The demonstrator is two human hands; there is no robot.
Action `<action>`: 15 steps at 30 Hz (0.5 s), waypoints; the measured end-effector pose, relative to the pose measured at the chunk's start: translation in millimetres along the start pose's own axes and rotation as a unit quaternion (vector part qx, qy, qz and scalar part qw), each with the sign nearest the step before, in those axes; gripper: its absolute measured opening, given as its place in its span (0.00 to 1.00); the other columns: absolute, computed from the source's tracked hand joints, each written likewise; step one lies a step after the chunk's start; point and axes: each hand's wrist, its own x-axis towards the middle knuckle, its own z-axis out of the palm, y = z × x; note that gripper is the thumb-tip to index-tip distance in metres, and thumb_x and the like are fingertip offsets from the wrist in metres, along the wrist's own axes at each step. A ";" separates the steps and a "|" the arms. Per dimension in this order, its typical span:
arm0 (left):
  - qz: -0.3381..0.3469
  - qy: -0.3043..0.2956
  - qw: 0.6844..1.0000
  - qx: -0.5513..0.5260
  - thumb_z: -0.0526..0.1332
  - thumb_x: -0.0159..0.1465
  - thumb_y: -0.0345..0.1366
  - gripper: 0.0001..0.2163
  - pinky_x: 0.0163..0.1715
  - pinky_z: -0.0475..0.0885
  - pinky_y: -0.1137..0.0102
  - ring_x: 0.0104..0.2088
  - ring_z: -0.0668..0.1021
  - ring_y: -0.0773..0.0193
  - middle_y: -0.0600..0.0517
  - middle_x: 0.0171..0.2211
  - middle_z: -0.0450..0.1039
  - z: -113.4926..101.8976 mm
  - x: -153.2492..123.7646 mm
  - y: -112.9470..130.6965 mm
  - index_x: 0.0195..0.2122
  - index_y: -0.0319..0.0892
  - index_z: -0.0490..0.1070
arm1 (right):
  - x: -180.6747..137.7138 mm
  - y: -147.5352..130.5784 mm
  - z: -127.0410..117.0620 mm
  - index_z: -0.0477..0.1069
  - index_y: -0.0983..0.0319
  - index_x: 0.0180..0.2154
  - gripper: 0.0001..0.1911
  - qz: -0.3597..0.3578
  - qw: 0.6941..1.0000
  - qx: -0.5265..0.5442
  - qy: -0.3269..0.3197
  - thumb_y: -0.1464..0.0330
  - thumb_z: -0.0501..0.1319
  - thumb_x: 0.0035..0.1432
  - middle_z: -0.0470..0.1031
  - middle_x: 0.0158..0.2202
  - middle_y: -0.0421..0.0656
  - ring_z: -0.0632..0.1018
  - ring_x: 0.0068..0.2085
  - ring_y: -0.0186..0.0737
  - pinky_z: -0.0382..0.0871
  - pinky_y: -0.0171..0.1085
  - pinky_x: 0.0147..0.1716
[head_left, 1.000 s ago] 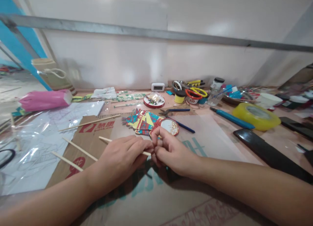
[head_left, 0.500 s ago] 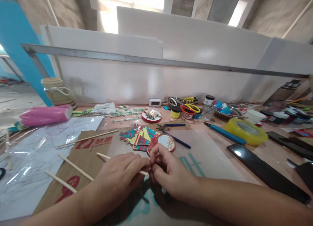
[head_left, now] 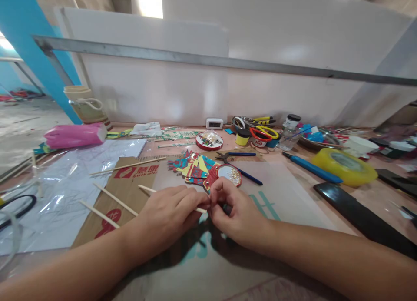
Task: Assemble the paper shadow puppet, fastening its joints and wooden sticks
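The pink bag (head_left: 75,135) and the white drawing paper (head_left: 61,223) are far left of the bright painted piece (head_left: 197,168), with shiny see-through plastic over the paper, maybe to keep it clean. Closer, but left of the painted piece too, three loose sticks (head_left: 114,199) lie on brown cardboard (head_left: 130,192), two of them partly hidden by the left arm. They seem put there to be easy to reach. Next is the left hand (head_left: 172,210), nearer the person than the painted piece, its fingers curled over one wooden stick (head_left: 146,189). It looks like it holds the stick down so it can't roll. This stick is long and thin. It slants from its far left end down to its near right end, which pokes out just in front of the painted piece and points at the right hand (head_left: 236,210). The right hand's fingers bend in close together, but I can't tell if they pinch anything tiny. Right of the painted piece are the blue-handled pliers (head_left: 249,175) and, much farther right, a yellow tape roll (head_left: 343,166), perhaps pushed aside to leave room on the desk (head_left: 272,155).
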 end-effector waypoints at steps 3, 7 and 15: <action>-0.007 -0.013 1.000 -0.006 0.53 0.70 0.31 0.03 0.30 0.68 0.72 0.30 0.77 0.66 0.55 0.31 0.76 -2.2 0.9 0.7 0.41 0.44 0.65 | -1.6 1.4 -1.8 0.57 0.58 0.33 0.11 -0.034 0.999 -0.036 0.004 0.78 0.54 0.50 0.64 0.26 0.33 0.66 0.25 0.29 0.59 0.30 0.25; -0.005 0.006 0.999 -0.033 0.50 0.71 0.34 0.04 0.30 0.68 0.72 0.31 0.76 0.66 0.52 0.32 0.75 -5.1 2.5 2.9 0.43 0.42 0.62 | -4.8 -2.7 -4.7 0.56 0.57 0.33 0.12 -0.062 0.996 -0.051 0.025 0.79 0.53 0.51 0.66 0.28 0.34 0.67 0.25 0.30 0.60 0.31 0.25; -0.033 -0.063 0.996 -0.045 0.48 0.69 0.27 0.09 0.30 0.66 0.73 0.28 0.73 0.67 0.55 0.29 0.72 -3.4 4.6 2.2 0.37 0.43 0.66 | -12.2 -8.7 -5.6 0.55 0.55 0.34 0.13 -0.108 0.986 -0.128 0.006 0.79 0.53 0.51 0.63 0.25 0.35 0.67 0.26 0.34 0.58 0.33 0.23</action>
